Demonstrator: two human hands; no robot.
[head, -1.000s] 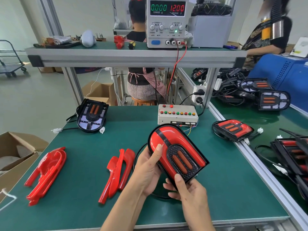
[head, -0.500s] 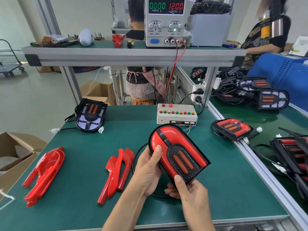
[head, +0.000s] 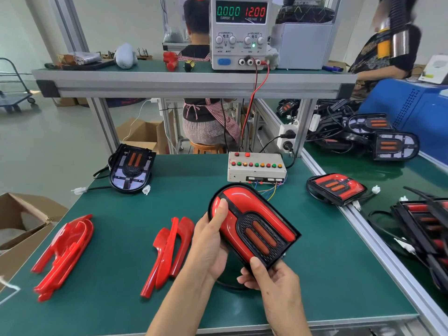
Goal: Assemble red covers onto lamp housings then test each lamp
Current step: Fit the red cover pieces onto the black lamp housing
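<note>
Right hand: I see it nearest me, curled under the lamp's square near end, thumb laid on the red cover's corner, gripping it.
Left hand: I have it wrapped round the lamp's left edge, thumb stretched up along the cover toward the rounded end.
Lamp: held up off the green table between both hands, tilted, rounded end away from me; the red cover sits on the black housing, two orange bars in the dark grille.
Loose covers, centre: a few red covers stacked on the mat just left of my left hand.
Loose covers, left: another red stack near the table's left edge, beside a cardboard box.
Bare housing: black, without a cover, at the far left of the table with its cable trailing off.
Test box: beige, a row of coloured buttons, coloured wires hanging from its front, just beyond the lamp.
Covered lamp, right: lying at the table's right edge.
Power supply: on the upper shelf, reading 0.000 and 12.00.
</note>
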